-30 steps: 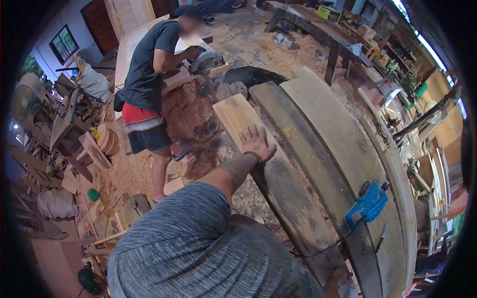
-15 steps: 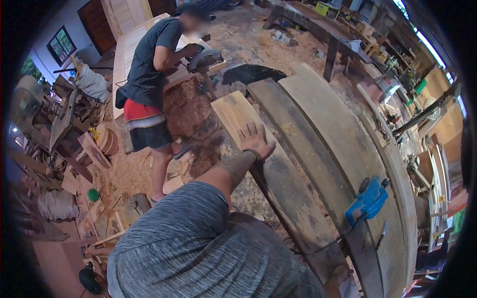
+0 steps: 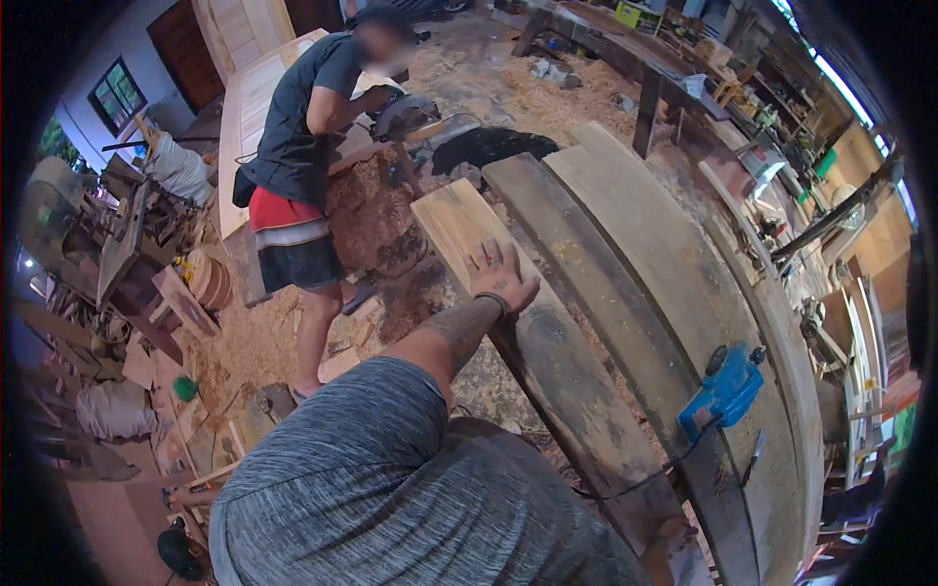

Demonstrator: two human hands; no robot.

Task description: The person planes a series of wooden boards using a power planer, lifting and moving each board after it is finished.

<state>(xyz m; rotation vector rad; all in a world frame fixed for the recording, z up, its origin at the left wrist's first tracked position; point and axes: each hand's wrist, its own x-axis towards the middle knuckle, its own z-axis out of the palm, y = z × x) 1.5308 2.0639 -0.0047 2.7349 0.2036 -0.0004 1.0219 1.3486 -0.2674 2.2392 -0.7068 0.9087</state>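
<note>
My left hand (image 3: 503,278) lies flat, palm down, on a pale wooden plank (image 3: 576,391), its fingers spread toward the far end. The plank's far part is light and clean-looking; the nearer part is dark-stained. At the bottom edge, by the plank's near end, a skin-coloured shape seems to be my right hand (image 3: 669,555); its fingers cannot be made out. A blue electric planer (image 3: 721,391) rests on the boards to the right, its black cord crossing the plank. Near the planer lies a thin blade-like tool (image 3: 754,457).
Several wide boards (image 3: 645,234) lie side by side to the right. A co-worker (image 3: 298,146) leans over a circular saw (image 3: 405,117) at a bench. Another person (image 3: 179,549) is low at bottom left. Scrap wood (image 3: 127,254) and sawdust cover the left floor; a workbench (image 3: 650,59) stands behind.
The view has shifted slightly. My left hand stays on the same spot of the plank, and the planer has not moved on the boards.
</note>
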